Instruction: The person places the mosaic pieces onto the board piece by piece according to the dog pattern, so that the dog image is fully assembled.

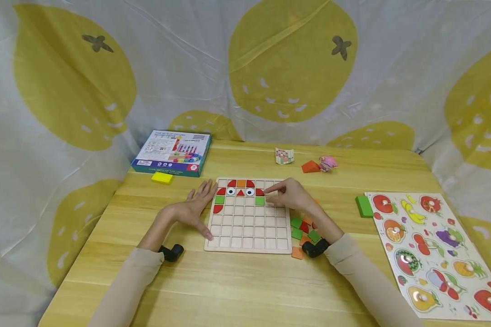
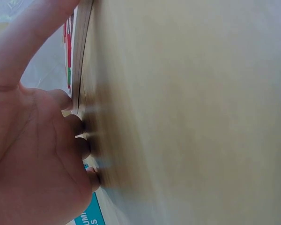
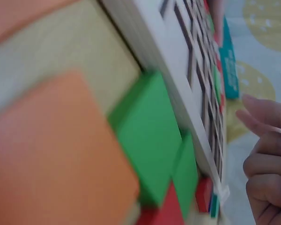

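A wooden grid board (image 1: 248, 230) lies on the table, with red, green and orange pieces and two eye pieces set in its upper cells. My left hand (image 1: 192, 210) rests along the board's left edge, fingers spread, the thumb touching the lower-left corner. In the left wrist view the palm (image 2: 37, 154) and fingertips are beside the board's side. Over the board's upper right is my right hand (image 1: 290, 196); its index finger and thumb extend beside a red quarter-round piece (image 1: 259, 192). The right wrist view shows its other fingers (image 3: 269, 180) curled, and no piece between thumb and index.
Loose green (image 1: 296, 233), orange and red pieces lie right of the board. A fruit puzzle board (image 1: 429, 272) is at the right, beside a green block (image 1: 364, 207). Further back are a box (image 1: 172, 152), a yellow block (image 1: 162, 178), a pattern card (image 1: 284, 156) and an orange block (image 1: 310, 166).
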A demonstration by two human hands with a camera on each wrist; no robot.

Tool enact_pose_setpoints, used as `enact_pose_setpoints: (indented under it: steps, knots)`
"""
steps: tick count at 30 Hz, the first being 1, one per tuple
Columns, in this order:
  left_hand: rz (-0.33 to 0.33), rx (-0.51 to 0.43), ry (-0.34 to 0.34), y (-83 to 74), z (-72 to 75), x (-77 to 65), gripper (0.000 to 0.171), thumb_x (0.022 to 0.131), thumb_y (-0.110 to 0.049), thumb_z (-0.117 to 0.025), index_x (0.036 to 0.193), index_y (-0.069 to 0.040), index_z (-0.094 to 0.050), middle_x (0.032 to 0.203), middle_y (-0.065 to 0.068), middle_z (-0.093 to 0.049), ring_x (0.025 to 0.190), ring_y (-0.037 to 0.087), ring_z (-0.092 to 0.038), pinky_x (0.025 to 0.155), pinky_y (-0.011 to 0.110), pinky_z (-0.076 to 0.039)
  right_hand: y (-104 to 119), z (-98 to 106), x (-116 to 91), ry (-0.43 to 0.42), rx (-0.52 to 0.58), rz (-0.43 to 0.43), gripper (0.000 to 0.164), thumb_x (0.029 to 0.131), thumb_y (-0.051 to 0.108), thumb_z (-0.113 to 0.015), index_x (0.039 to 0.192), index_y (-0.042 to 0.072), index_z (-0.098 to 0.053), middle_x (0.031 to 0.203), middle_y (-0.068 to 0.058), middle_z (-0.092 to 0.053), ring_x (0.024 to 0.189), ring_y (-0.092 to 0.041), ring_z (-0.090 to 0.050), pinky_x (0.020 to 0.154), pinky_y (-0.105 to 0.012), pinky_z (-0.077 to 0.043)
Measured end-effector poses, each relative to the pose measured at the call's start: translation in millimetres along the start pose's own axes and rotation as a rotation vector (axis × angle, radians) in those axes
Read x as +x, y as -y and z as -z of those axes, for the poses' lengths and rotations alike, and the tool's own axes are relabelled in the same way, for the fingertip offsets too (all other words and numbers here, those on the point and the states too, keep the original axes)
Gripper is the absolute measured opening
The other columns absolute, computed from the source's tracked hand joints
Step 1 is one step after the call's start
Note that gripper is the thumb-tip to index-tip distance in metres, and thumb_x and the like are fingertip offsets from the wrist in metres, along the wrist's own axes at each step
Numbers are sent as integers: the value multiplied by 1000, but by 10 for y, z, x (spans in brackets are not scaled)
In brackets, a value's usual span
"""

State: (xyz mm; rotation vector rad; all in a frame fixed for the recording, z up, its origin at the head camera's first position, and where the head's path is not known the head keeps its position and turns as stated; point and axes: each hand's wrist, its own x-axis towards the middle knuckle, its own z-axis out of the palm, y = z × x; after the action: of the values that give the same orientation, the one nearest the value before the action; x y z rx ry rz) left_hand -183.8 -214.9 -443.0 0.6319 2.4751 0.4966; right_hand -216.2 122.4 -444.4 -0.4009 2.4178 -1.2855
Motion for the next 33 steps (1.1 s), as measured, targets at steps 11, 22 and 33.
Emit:
enact_pose_setpoints:
  steps: [11, 22, 33]
  knots:
    - [-2, 4, 1, -5, -7, -12, 146, 58, -59, -85, 154, -11, 14, 159, 17, 26, 148, 38, 22, 118, 63, 8, -488, 648, -368, -98, -46, -66, 24, 84, 18, -74, 106, 9, -74, 52, 5, -31, 47, -10, -28, 45, -23, -26]
    - [0, 9, -6, -9, -14, -4, 146, 58, -60, -85, 154, -12, 14, 159, 15, 26, 148, 37, 22, 118, 63, 8, -481, 518, -376, 27, -28, -42, 27, 77, 16, -81, 102, 6, -75, 52, 4, -36, 47, -10, -30, 48, -22, -26]
    - [-3, -1, -5, -19, 3, -6, 147, 57, -59, -85, 154, -12, 14, 159, 16, 25, 148, 38, 22, 118, 63, 9, -378, 418, -306, 44, -121, -75, 25, 72, 23, -85, 91, 12, -74, 54, 2, -42, 49, -14, -38, 46, -23, -28]
